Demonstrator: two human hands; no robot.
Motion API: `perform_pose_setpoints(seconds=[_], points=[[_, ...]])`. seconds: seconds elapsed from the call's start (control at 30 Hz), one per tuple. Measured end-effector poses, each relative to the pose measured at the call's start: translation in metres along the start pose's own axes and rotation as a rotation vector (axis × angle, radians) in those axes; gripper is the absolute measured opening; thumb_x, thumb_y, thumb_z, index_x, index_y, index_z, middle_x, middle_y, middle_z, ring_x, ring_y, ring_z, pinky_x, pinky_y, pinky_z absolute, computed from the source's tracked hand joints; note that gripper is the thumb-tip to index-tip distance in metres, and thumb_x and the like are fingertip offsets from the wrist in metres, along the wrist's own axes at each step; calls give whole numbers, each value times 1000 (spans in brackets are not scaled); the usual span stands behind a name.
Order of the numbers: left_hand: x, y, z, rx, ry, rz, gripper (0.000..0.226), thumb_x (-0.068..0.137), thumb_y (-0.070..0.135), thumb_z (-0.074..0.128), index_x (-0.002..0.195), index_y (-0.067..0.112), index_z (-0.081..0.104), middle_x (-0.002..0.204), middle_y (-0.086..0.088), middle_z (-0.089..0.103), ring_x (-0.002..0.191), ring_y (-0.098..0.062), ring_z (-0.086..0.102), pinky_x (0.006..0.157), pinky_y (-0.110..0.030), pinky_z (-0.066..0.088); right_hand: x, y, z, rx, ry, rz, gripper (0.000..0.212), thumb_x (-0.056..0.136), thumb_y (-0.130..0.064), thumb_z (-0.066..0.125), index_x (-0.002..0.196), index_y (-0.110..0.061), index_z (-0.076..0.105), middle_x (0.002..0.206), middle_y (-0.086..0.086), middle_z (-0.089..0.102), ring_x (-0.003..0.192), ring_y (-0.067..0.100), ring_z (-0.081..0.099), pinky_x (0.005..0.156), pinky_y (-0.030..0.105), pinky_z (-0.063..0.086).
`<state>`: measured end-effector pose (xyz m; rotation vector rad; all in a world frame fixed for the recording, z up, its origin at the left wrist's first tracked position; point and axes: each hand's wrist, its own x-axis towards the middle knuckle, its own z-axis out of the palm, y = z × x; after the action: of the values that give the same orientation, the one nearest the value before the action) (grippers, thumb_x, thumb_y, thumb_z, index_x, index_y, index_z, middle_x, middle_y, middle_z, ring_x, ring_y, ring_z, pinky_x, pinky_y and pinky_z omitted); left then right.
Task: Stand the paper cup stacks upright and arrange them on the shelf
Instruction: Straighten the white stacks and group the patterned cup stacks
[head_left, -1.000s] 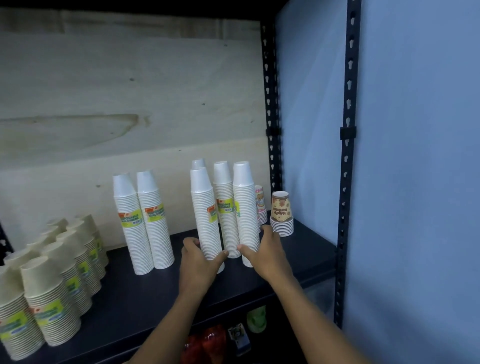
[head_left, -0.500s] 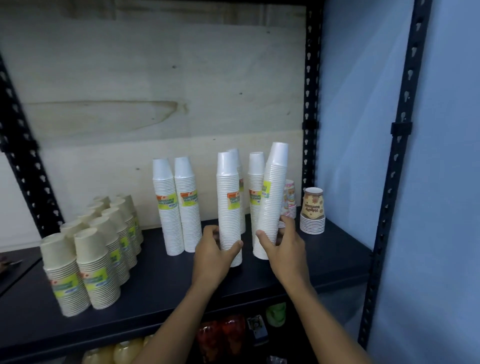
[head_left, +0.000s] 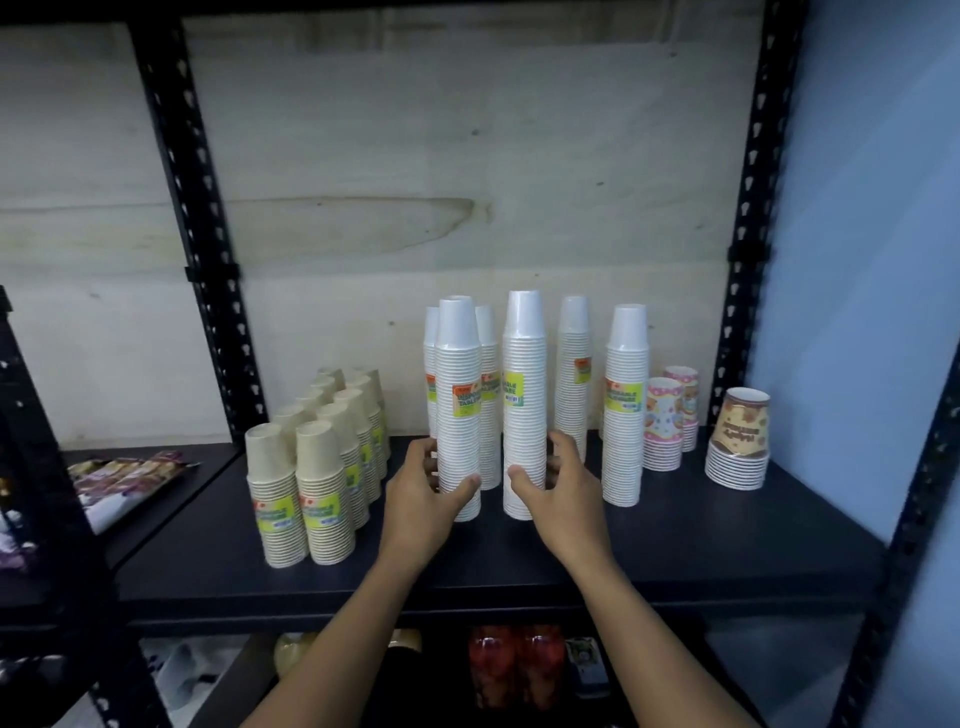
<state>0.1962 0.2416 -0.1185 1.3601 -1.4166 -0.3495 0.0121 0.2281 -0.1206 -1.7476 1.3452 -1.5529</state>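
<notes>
Several tall white paper cup stacks with yellow-green labels stand upright on the black shelf (head_left: 675, 551). My left hand (head_left: 421, 499) grips the base of one front white stack (head_left: 458, 400). My right hand (head_left: 561, 493) wraps around the base of the neighbouring white stack (head_left: 524, 395). Two more white stacks (head_left: 626, 405) stand to the right, and others behind the left one are partly hidden.
Short beige cup stacks (head_left: 324, 488) fill the shelf's left part in two rows. Pink patterned cups (head_left: 665, 421) and a brown printed cup stack (head_left: 740, 436) sit at the right, near the black upright post (head_left: 748, 208). Packets (head_left: 124, 478) lie on the adjacent left shelf. Bottles show below.
Both hands have slid their two white stacks leftward toward the pair at the back; the tilted right-hand stack now stands straight. The view has also panned left and back.
</notes>
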Motion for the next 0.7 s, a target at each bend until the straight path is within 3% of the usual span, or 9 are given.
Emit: perform_pose_setpoints(seconds=[0.1, 0.17, 0.3, 0.47, 0.63, 0.7], points=[[1, -7, -4, -14, 15, 1, 55, 76, 35, 86, 118, 32, 52, 99, 28, 62, 91, 23, 57, 66, 0, 45, 3, -1, 15, 45, -43, 24, 54, 85, -39, 76, 131, -37, 49, 99, -28, 62, 92, -10, 63, 70, 6, 48], [3, -10, -5, -21, 11, -7, 54, 76, 34, 87, 117, 34, 51, 99, 29, 61, 92, 25, 55, 67, 2, 44, 7, 1, 22, 60, -54, 32, 54, 84, -37, 76, 131, -38, 49, 107, -21, 63, 96, -4, 64, 72, 8, 48], [6, -21, -5, -22, -9, -30, 55, 77, 34, 86, 120, 34, 50, 101, 29, 60, 93, 26, 55, 69, 2, 44, 13, 11, 32, 47, -85, 44, 64, 84, -35, 75, 140, -29, 46, 124, -5, 59, 106, 9, 63, 91, 32, 55], [4, -31, -2, -31, -7, -32, 56, 78, 35, 85, 124, 30, 53, 107, 24, 64, 98, 20, 57, 73, 1, 45, 12, 20, 39, 32, -106, 30, 65, 83, -35, 76, 140, -32, 47, 122, -5, 50, 105, 3, 59, 86, 19, 50], [5, -32, 1, -45, 0, -34, 57, 79, 36, 84, 127, 29, 53, 113, 18, 67, 99, 15, 60, 74, -1, 46, 11, 23, 43, 44, -109, 30, 65, 83, -34, 77, 139, -33, 46, 124, -5, 52, 107, 5, 60, 89, 26, 54], [5, -32, 1, -36, -9, -31, 58, 79, 38, 83, 128, 30, 53, 116, 16, 67, 98, 14, 60, 73, -1, 46, 11, 23, 43, 49, -113, 30, 64, 83, -36, 78, 138, -33, 45, 124, -7, 54, 107, 1, 60, 88, 23, 54]])
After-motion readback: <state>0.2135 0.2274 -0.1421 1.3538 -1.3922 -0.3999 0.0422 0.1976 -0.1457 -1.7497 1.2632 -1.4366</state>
